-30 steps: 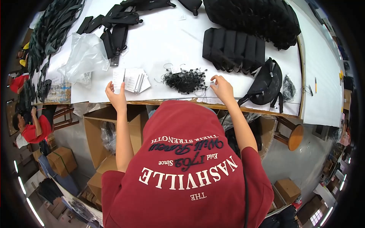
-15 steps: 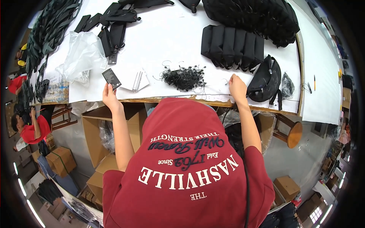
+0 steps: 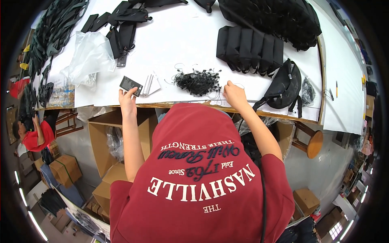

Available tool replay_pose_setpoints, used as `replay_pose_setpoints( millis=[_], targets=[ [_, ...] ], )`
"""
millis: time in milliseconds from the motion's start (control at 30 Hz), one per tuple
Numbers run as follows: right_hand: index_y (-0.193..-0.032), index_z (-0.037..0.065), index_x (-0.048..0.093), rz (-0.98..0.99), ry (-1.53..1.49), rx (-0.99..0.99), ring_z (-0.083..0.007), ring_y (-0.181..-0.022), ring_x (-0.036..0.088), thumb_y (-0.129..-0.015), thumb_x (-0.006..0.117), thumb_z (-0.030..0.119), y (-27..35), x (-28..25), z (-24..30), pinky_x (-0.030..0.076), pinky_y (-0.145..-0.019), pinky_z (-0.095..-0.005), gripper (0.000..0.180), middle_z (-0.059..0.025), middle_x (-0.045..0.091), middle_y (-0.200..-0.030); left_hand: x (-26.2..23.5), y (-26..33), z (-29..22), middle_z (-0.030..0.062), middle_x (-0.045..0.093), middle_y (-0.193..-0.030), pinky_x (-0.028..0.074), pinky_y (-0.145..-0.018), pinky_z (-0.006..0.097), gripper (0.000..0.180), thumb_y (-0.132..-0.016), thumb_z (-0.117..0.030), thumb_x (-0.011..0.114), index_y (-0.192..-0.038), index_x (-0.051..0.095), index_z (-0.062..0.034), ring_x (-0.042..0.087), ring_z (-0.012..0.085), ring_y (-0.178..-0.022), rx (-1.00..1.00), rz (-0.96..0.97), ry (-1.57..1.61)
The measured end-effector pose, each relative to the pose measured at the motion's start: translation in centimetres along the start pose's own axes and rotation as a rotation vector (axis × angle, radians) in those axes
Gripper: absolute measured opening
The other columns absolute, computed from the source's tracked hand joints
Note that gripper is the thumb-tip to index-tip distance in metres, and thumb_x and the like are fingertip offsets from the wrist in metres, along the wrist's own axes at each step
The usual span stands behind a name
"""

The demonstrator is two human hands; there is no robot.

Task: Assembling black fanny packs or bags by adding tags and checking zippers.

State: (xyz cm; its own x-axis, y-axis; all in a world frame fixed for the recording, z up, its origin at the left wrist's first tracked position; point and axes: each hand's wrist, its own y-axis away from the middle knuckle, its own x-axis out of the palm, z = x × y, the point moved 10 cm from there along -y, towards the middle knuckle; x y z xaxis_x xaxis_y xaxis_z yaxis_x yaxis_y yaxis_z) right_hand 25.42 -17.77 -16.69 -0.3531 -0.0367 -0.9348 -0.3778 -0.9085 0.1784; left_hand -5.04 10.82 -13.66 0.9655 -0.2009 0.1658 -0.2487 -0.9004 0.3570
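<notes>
My left hand (image 3: 128,101) pinches a black hang tag (image 3: 130,86) with small pale print, held above the table's near edge. Right beside that tag lies a stack of white-edged tags (image 3: 150,86). In the middle, a tangled heap of thin black tag strings (image 3: 197,82) lies on the white table top. My right hand (image 3: 235,95) is just right of the heap, fingers drawn together. A faint thin line curves near its fingertips; whatever it pinches is too small to make out. Farther right lies a black waist bag (image 3: 284,86) with a strap.
A clear plastic bag (image 3: 91,54) lies at left, near black pouches (image 3: 121,38). Several black bags (image 3: 250,48) stand in a row at far right. Cardboard boxes (image 3: 103,141) and a wooden stool (image 3: 314,144) stand below the table edge. Another person (image 3: 36,135) works at left.
My left hand has carried the black tag right, to the stack's edge, and tilted it. My right hand has moved left, from beside the waist bag to the string heap.
</notes>
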Motion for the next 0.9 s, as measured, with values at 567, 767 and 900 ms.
replay_pose_setpoints(
  millis=[567, 767, 900],
  targets=[
    [-0.081, 0.003, 0.06, -0.195, -1.224, 0.155, 0.001, -0.049, 0.023, -0.082, 0.067, 0.011, 2.4, -14.9, 8.2, 0.015, -0.046, -0.0211, 0.011, 0.0109, 0.029, -0.052, 20.5, 15.1, -10.2, 0.0068, 0.057, -0.075, 0.042, -0.065, 0.026, 0.013, -0.074, -0.001, 0.068, -0.087, 0.063, -0.0001, 0.054, 0.0163, -0.07, 0.638, 0.643, -0.67],
    [-0.084, 0.002, 0.064, -0.448, -1.055, 0.036, -0.0004, -0.047, 0.026, -0.078, 0.069, 0.007, 3.4, -18.4, 11.3, 0.018, -0.042, -0.0223, 0.01, 0.0072, 0.035, -0.051, 21.3, 17.4, -11.9, 0.0045, 0.056, -0.072, 0.041, -0.061, 0.029, 0.021, -0.07, 0.003, 0.068, -0.089, 0.064, -0.0054, 0.055, 0.0175, -0.065, 0.755, 0.637, -0.665],
    [-0.084, 0.002, 0.064, -0.495, -1.007, 0.019, -0.0012, -0.046, 0.026, -0.078, 0.069, 0.006, 3.4, -18.4, 11.5, 0.019, -0.042, -0.0222, 0.009, 0.0058, 0.036, -0.051, 21.4, 18.0, -12.1, 0.0047, 0.056, -0.072, 0.041, -0.061, 0.029, 0.022, -0.07, 0.003, 0.068, -0.089, 0.064, -0.0053, 0.055, 0.0178, -0.065, 0.819, 0.652, -0.656]
  ],
)
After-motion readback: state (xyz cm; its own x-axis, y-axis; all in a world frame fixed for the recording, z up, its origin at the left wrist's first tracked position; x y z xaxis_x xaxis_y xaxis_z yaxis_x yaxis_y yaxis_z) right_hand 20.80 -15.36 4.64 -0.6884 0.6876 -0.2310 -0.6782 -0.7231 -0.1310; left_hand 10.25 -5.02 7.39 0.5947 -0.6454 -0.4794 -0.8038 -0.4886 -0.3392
